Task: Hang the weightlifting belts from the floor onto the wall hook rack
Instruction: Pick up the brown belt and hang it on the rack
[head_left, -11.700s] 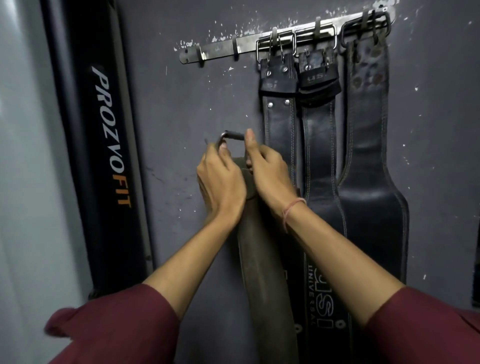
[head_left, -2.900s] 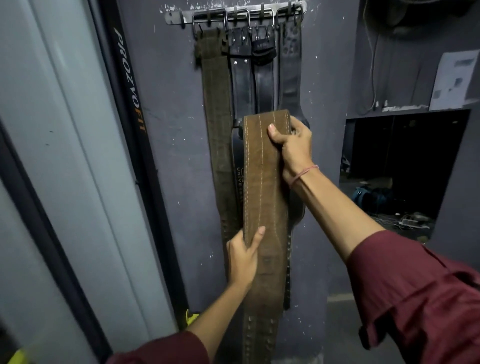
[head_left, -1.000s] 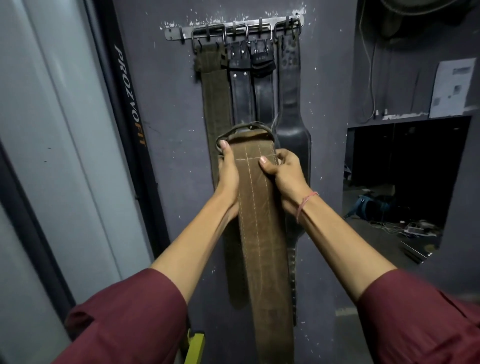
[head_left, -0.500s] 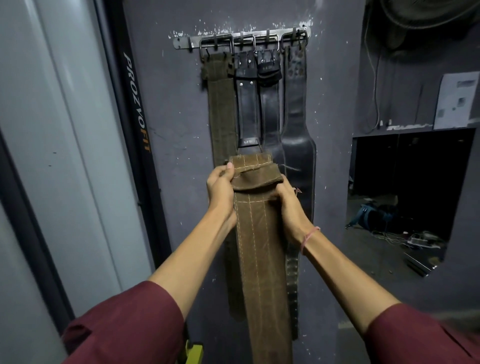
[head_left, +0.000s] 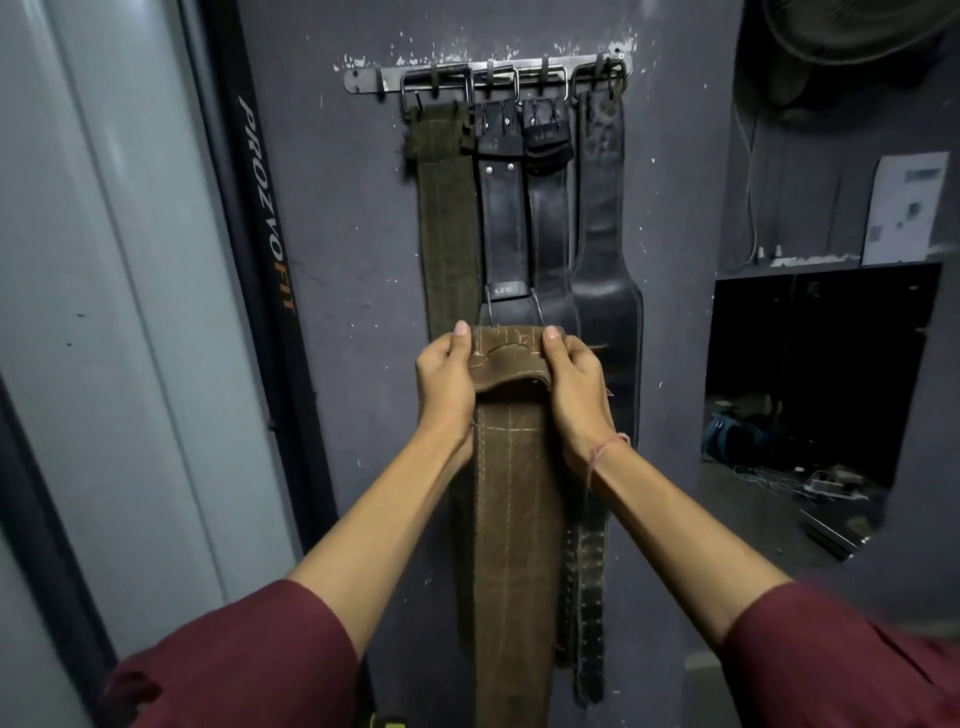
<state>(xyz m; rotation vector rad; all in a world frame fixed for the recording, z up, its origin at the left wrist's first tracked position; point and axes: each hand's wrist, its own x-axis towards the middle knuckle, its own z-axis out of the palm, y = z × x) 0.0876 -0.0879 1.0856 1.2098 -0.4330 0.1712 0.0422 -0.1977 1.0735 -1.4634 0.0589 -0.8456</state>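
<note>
Got four belts (head_left: 545, 218) on the hook rack (head_left: 371, 80) already, gripping the brown belt (head_left: 511, 519) with left hand (head_left: 447, 387) and right hand (head_left: 576, 397), not hooked yet.

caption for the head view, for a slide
Left hand and right hand grip the folded top of a brown belt below a wall hook rack holding four belts.

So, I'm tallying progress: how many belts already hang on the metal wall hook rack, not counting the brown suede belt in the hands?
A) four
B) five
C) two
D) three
A: the olive-green fabric belt and three black leather belts hang from the metal wall hook rack, while the left hand and right hand grip the brown suede belt.
</note>
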